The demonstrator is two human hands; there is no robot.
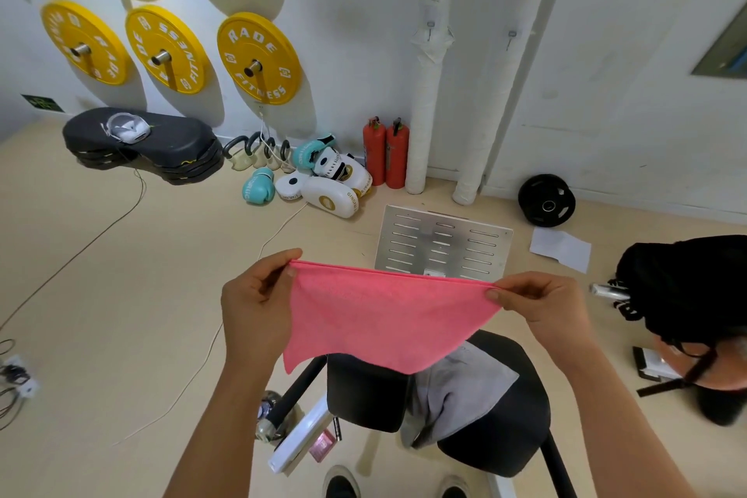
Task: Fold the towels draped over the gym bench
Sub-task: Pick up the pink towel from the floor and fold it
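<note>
A pink towel (380,319) hangs stretched in the air in front of me, above the black gym bench (509,408). My left hand (258,307) pinches its top left corner. My right hand (541,307) pinches the top right corner. The top edge is pulled taut between them and the lower part sags to a point. A grey towel (456,392) lies draped across the bench pad, below the pink one.
A person with dark hair (695,315) crouches at the right. A slotted metal plate (440,243) stands on the floor beyond the bench. Boxing gloves (323,182), two fire extinguishers (386,154), stacked black step boards (141,144) and cables lie along the wall.
</note>
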